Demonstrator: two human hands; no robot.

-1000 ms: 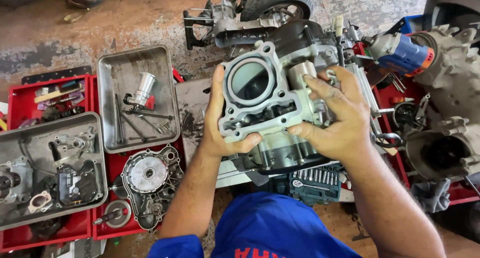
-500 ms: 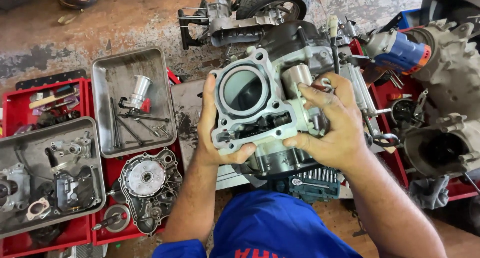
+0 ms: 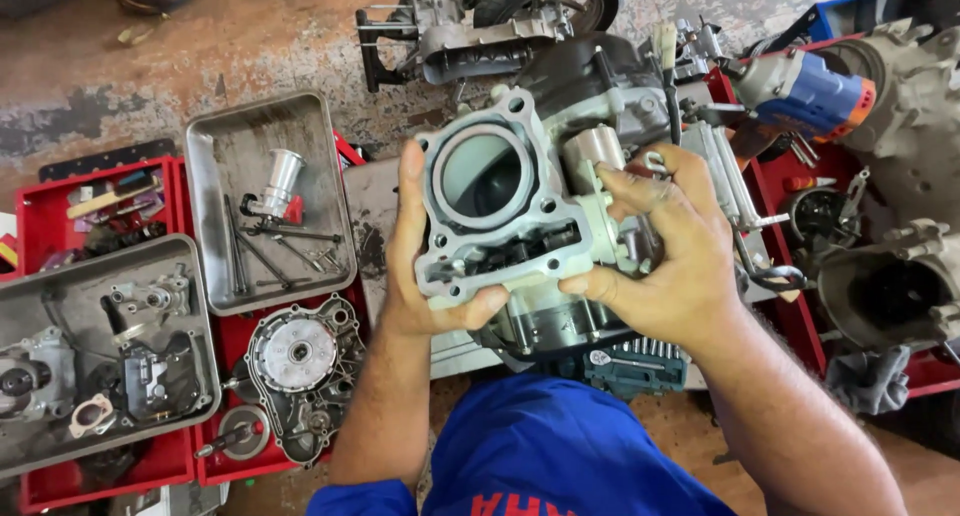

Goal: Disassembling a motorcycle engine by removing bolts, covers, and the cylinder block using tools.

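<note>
Grey engine cylinder block [image 3: 505, 211], bore tilted toward the camera, held directly above the crankcase [image 3: 560, 326]: left hand [image 3: 415, 266] clasping its left edge, right hand [image 3: 655, 251] wrapped around its right side, both equally close.

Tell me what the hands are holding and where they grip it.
Both hands hold the engine cylinder block. The left hand clasps its left edge, thumb under the lower gasket face; the right hand grips its right side, fingers over the fittings there.

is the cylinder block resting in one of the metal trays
No, the cylinder block is held up between the left hand and the right hand, apart from the metal tray to its left.
</note>
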